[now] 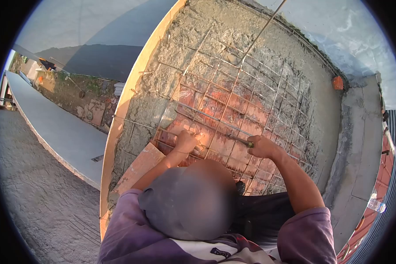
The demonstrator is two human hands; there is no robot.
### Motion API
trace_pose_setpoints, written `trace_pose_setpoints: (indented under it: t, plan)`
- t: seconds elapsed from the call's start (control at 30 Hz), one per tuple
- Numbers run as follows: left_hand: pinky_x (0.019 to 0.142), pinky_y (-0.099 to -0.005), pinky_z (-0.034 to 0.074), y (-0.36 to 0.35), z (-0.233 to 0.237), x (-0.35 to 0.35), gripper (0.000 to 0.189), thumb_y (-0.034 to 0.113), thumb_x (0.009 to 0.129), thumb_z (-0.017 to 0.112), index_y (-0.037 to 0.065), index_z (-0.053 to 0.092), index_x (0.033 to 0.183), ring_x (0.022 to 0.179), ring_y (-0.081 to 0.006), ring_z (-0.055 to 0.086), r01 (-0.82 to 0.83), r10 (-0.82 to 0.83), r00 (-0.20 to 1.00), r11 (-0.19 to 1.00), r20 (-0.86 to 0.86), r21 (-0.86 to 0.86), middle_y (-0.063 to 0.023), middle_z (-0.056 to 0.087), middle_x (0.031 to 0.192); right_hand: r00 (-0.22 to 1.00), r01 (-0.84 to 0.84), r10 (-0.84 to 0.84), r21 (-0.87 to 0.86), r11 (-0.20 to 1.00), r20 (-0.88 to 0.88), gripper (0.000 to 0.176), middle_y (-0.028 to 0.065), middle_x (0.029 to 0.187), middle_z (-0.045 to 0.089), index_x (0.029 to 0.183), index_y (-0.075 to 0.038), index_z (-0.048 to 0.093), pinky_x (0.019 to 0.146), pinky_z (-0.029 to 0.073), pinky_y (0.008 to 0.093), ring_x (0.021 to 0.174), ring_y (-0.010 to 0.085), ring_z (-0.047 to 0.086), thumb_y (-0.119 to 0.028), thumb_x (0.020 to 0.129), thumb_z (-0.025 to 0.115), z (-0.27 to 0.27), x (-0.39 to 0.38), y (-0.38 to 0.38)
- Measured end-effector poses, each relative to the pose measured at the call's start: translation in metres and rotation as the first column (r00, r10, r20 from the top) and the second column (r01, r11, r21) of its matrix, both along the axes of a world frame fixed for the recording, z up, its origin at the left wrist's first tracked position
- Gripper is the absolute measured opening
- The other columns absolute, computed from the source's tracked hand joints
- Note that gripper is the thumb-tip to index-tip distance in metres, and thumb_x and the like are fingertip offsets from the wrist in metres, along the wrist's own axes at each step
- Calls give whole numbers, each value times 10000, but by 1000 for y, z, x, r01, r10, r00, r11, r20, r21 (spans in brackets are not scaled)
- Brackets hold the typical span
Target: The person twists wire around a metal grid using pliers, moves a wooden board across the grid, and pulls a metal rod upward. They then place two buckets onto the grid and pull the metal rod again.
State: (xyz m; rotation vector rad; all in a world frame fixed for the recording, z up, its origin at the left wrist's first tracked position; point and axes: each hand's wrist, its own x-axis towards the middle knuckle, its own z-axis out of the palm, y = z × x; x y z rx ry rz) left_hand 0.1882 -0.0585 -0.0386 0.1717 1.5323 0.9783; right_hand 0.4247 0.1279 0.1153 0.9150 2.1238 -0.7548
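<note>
My left hand (188,141) is down among the bars of a steel rebar grid (226,103), its fingers closed close to a bar. What they pinch is too small to tell. To its right, my right hand (262,146) is wrapped round a short hand tool (241,140) with a dark greenish handle and a slim metal end pointing left, toward the left hand. The tool's exact kind does not show. Beneath the grid lies a reddish wooden board (220,110), with rough wet-looking concrete (163,48) around it.
A curved pale form board (130,83) borders the concrete on the left. A loose board (141,165) lies by my left forearm. One long rod (264,30) rises from the grid. A clear plastic bottle (375,205) is at far right, beyond the grey ledge (361,127).
</note>
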Motion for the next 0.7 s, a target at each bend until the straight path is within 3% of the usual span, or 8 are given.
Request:
trace_pose_setpoints:
  t: [0.03,0.1,0.17,0.3,0.37,0.43,0.57,0.7]
  plan:
    - [405,-347,506,0,1,4,252,152,956,697,-83,665,1040,514,-197,665,-49,49,994,999,96,0,-167,730,822,997,11,-20,-117,993,-74,419,268,1141,695,1252,-11,622,952,527,470,1124,396,663,-219,888,640,16,-15,-1]
    - [406,-317,503,4,4,11,225,129,959,702,-74,670,1051,519,-192,666,-151,146,948,988,281,-3,-162,728,833,997,-10,4,-73,997,-80,415,242,1136,700,1239,-38,656,931,523,459,1092,384,672,-250,882,671,16,-43,-5]
    - [402,-304,488,6,-9,20,205,108,956,704,-71,654,1042,499,-170,640,-199,167,952,974,257,106,-153,718,836,991,-66,68,29,997,-115,357,223,1029,721,1172,-37,684,874,534,476,995,384,700,-258,892,671,-2,-68,-12]
    - [402,-307,439,11,-11,29,184,57,937,717,-36,627,1068,484,-147,577,-199,153,958,963,241,180,-117,685,790,975,-219,221,316,923,32,264,200,998,734,1101,-70,725,834,565,466,1012,333,718,-231,969,562,-18,-127,-19]
    - [404,-313,394,13,-6,35,169,81,923,749,-14,632,997,477,-135,532,-202,181,975,964,127,173,-83,657,752,945,-324,313,409,853,94,267,183,984,742,1092,-88,733,808,581,451,1020,310,725,-212,992,518,-25,-143,-19]
    - [411,-323,389,15,-15,39,187,114,913,772,-10,640,962,475,-133,523,-180,170,983,957,63,230,-71,647,735,915,-401,354,365,840,192,259,191,1037,727,1113,-91,725,778,587,463,1008,325,719,-201,996,521,-24,-159,-20]
    - [500,-352,455,24,-30,44,280,233,893,809,-5,662,892,539,-147,573,-128,147,988,959,-56,252,-82,655,715,846,-532,450,505,680,284,273,242,1158,650,1176,-76,688,775,588,517,1021,388,672,-207,993,534,-13,-172,-33]
    - [586,-378,491,33,-63,51,290,243,881,812,-1,656,868,636,-177,622,-79,135,973,958,-187,275,-103,680,728,787,-605,510,595,529,346,312,284,1212,582,1203,-25,649,821,566,583,1062,431,615,-225,982,553,-21,-176,-40]
